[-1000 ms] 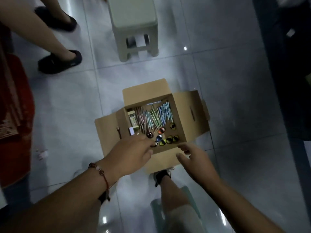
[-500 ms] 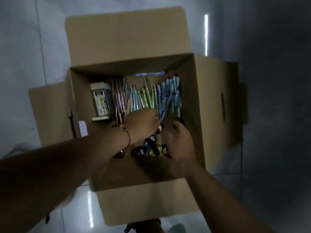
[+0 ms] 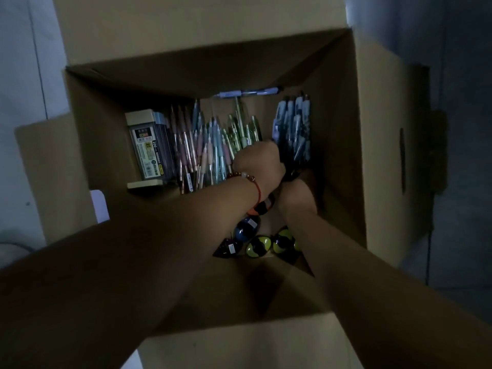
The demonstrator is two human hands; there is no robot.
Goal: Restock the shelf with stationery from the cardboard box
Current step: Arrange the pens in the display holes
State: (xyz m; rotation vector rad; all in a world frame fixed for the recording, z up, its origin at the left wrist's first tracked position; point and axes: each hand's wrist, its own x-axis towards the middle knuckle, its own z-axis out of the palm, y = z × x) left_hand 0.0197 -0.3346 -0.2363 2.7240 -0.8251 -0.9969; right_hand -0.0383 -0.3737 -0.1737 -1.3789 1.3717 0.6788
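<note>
Both hands (image 3: pixel 259 162) deeper among pens (image 3: pixel 292 129)

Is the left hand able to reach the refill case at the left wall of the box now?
Probably yes. The left hand is already deep in the box, over the pens, and the refill case lies just beyond them, uncovered. Only the pens lie between.

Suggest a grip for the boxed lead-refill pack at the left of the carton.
Pinch the refill pack across its long side faces near mid-length, coming straight down from above. It lies flat against the cardboard box's left wall, beside the pens, so sideways approaches look blocked.
</note>
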